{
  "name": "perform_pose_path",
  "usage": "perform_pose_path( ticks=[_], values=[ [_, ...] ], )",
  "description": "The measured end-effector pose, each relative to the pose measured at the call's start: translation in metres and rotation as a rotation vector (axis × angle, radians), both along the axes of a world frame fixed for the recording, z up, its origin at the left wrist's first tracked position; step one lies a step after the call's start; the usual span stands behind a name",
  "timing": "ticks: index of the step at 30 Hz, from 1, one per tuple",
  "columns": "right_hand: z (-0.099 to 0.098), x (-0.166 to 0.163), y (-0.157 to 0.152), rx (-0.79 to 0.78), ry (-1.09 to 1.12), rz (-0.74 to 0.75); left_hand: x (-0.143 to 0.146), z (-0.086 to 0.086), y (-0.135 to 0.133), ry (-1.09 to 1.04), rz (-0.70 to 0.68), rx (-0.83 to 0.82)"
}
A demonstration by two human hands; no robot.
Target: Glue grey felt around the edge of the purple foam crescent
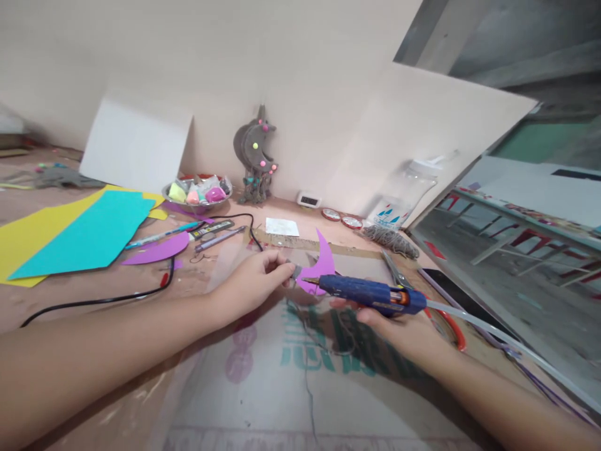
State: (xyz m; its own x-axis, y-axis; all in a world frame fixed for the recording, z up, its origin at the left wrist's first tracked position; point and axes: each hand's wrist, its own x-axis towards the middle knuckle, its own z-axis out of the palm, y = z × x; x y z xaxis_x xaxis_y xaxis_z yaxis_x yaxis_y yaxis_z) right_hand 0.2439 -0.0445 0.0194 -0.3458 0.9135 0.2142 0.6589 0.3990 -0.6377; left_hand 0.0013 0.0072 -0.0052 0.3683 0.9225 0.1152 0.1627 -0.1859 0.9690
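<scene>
My right hand [392,329] grips a blue hot glue gun [370,292] with a clear glue stick trailing out of its back. The gun's nozzle points left at a purple crescent-shaped foam piece [323,266]. My left hand [258,277] is closed in a pinch on a small grey piece [296,272] at the lower tip of the crescent, right by the nozzle. Both hands hover over a clear plastic sheet [305,369] with green print on the table.
Teal [89,235] and yellow foam sheets lie at the left with a purple cut-off [157,250], pens and a black cable [94,300]. A bowl of coloured bits [197,191], a grey moon ornament [256,153], a ruler, scissors [399,275], twine and a plastic jar [404,194] stand behind.
</scene>
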Motion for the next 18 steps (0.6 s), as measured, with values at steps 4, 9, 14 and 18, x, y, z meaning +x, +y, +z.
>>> perform_pose_path(
  ticks=[4,9,14,18],
  values=[
    [-0.009,0.0,0.004,-0.033,-0.026,-0.052,0.0,-0.002,0.002,0.028,0.007,0.031],
    [-0.012,-0.003,0.004,-0.153,-0.093,-0.095,0.0,-0.003,0.001,0.073,0.036,0.066],
    [-0.014,-0.004,0.002,-0.138,-0.061,-0.098,0.0,-0.002,-0.002,0.084,0.044,0.074],
    [-0.015,-0.004,0.002,-0.095,-0.074,-0.123,0.0,-0.001,-0.003,0.073,0.051,0.082]
  ],
)
